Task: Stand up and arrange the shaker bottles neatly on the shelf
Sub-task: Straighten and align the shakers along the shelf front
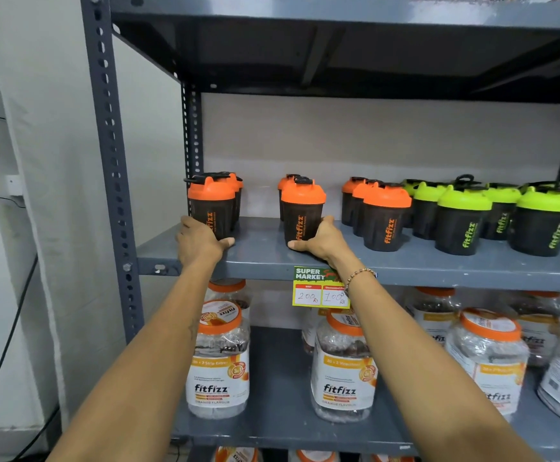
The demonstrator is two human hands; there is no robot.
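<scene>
Black shaker bottles stand upright in rows on the grey metal shelf (pixel 262 255). My left hand (pixel 198 241) grips the base of the leftmost orange-lidded shaker (pixel 211 203), with more orange-lidded ones behind it. My right hand (pixel 322 240) wraps the base of the front orange-lidded shaker (pixel 302 208) of the second row. A third orange-lidded row (pixel 385 218) stands to the right. Green-lidded shakers (pixel 462 218) fill the right part of the shelf.
A perforated upright post (pixel 112 161) frames the shelf's left side. A yellow-green price tag (pixel 318 288) hangs from the shelf edge. Clear fitfizz jars (pixel 218 361) with orange lids stand on the shelf below. A cable runs down the wall at left.
</scene>
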